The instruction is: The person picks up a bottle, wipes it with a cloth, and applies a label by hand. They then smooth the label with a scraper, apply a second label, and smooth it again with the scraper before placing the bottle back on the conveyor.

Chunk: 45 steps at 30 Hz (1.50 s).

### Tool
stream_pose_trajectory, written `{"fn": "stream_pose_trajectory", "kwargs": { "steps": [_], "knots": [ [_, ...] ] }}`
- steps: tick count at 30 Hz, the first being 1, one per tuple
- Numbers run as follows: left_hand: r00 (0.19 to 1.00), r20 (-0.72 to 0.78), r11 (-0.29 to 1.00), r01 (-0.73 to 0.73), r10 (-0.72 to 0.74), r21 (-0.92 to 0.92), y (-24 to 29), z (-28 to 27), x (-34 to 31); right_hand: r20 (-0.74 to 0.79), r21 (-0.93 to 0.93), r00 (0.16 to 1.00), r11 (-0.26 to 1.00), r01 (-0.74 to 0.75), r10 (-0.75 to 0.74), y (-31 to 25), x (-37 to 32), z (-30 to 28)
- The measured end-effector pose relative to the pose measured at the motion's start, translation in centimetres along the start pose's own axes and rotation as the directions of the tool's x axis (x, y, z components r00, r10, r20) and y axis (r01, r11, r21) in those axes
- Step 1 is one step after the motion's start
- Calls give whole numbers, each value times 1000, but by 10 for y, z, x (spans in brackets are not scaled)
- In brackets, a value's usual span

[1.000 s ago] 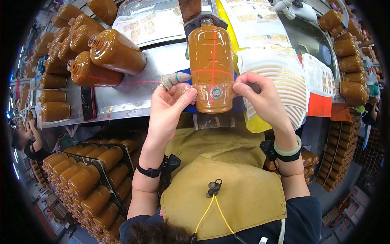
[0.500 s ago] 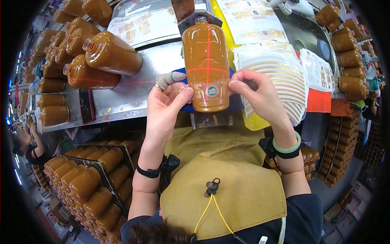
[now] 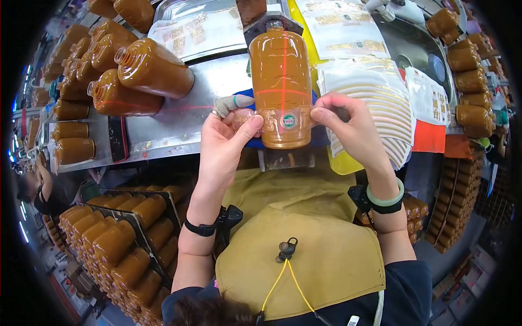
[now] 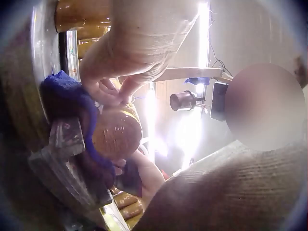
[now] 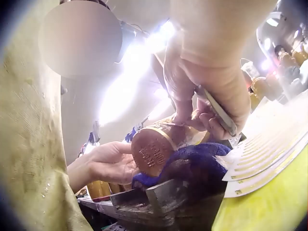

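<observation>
A glossy brown bottle lies on a blue cloth with its neck against a metal stop. Around its lower part runs a clear decal with gold patterns and a round green emblem. My left hand is at the decal's left edge, thumb and fingers pinching clear film; a grey cloth cot covers one fingertip. At the right edge my right hand pinches the decal's other end between thumb and forefinger. In the right wrist view, a flat metal tool is tucked in that hand's curled fingers.
White decal sheets lie fanned out on a yellow board to the right. More brown bottles stand on the metal table at left, near a dark phone-like object. Stacked bottles fill crates below. Red laser lines cross the bottle.
The head view shifts slightly. Both hands keep their places at the two ends of the decal, and the bottle stays in its spot.
</observation>
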<state>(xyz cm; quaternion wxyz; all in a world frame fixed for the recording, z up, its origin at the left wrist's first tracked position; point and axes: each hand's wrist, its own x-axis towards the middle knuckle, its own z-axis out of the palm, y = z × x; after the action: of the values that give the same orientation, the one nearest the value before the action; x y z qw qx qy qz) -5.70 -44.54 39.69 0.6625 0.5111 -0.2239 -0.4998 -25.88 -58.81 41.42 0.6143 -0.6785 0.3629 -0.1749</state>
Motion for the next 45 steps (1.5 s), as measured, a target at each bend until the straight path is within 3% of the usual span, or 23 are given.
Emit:
{"fn": "stream_pose_trajectory", "kwargs": {
  "steps": [6,8,9,14,16,17,18,20,22,24,25,26,28,30,31,32,36,38,40,41,42,44,45],
  "knots": [
    [1000,-18,999,-16,17,42,-1,2,-1,36,-20,997,998,-62,62,7,0,-6],
    [999,-31,998,-15,17,61,-2,2,-1,-168,-122,986,992,-41,20,6,0,-13],
    [999,-32,998,-19,20,55,-2,3,-2,-193,84,981,996,20,-4,2,-2,-17],
    [999,-30,998,-24,25,53,-3,2,0,-216,123,955,965,232,-202,-22,-15,-2],
    [998,-67,999,-1,3,33,-2,3,0,-109,50,982,986,158,-152,-21,-19,10],
    [998,-67,999,-3,5,34,-1,4,-1,-139,-120,987,990,69,-86,-18,-16,6],
    [998,-59,1000,-16,18,24,0,5,-2,-134,-121,987,990,75,-91,-14,-14,2],
    [997,-66,999,-39,40,12,-1,7,-3,-304,-176,943,981,84,-135,-7,-9,-8],
    [984,-91,989,-149,150,20,-6,8,-2,-275,-80,949,987,137,-154,-6,-12,-9],
    [979,-105,979,-163,176,119,-13,2,-1,-193,7,961,979,203,-197,-12,-18,-6],
    [940,-157,918,-244,304,313,-19,0,1,-188,6,961,979,205,-200,-16,-19,-3],
    [883,-183,814,-296,433,500,-24,-2,2,-137,-170,948,950,263,-287,-20,-20,3],
    [873,-211,816,-291,440,499,-30,-7,-7,6,-488,905,788,374,-426,-28,-17,16],
    [743,42,514,-500,668,697,-33,-4,-17,-66,-539,889,766,350,-452,-8,-11,40],
    [770,171,442,-516,614,734,-29,1,-23,-140,-590,867,744,315,-479,-1,-10,47],
    [770,329,233,-517,547,824,-35,0,-26,-138,-589,867,744,317,-479,-1,-10,48],
    [809,326,231,-481,489,846,-40,1,-24,-154,-488,896,821,297,-416,-2,-12,40],
    [811,357,196,-487,463,851,-38,6,-23,-87,-391,886,833,390,-456,-10,-12,31],
    [796,283,259,-473,534,842,-34,13,-24,-108,-386,864,822,420,-492,-17,-12,26],
    [759,190,306,-460,622,833,-28,20,-24,-111,-398,881,833,384,-459,-21,-13,25],
    [759,204,303,-469,618,829,-28,20,-21,-114,-405,900,847,345,-421,-23,-15,25],
    [634,298,247,-626,714,740,-30,19,-13,-130,-426,886,832,356,-446,-23,-18,27],
    [635,307,245,-630,709,737,-32,18,-12,-109,-390,895,846,363,-434,-23,-18,26]
  ]
}}
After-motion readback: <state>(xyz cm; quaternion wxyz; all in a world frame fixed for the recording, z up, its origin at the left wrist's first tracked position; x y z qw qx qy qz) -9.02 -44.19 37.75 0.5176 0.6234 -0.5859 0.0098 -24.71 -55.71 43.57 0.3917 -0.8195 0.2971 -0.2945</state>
